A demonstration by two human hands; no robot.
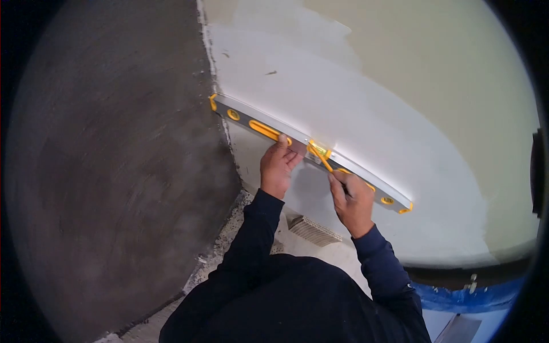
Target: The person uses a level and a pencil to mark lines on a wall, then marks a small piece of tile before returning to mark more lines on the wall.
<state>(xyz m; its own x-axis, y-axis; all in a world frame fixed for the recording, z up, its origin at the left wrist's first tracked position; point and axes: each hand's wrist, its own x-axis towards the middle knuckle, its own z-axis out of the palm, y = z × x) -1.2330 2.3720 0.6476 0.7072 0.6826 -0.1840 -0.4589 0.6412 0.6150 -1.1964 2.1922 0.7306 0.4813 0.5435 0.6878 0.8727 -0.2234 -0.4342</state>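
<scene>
A long grey spirit level point(297, 146) with yellow end caps and yellow-rimmed vials lies against the white wall, its left end at the corner. My left hand point(278, 167) grips its lower edge left of the middle, thumb on the front face and fingers curled beneath. Between the thumb and fingers of my right hand point(353, 199) is a slim yellow pencil point(321, 158), its far end at the level's centre vial point(319, 150). That hand partly covers the right half of the level.
A dark grey plastered wall point(126, 143) meets the white wall point(366, 108) at the corner on the left. Below my hands stands a stack of tiles point(313, 230) on the floor. Blue sheeting point(469, 297) lies at the lower right.
</scene>
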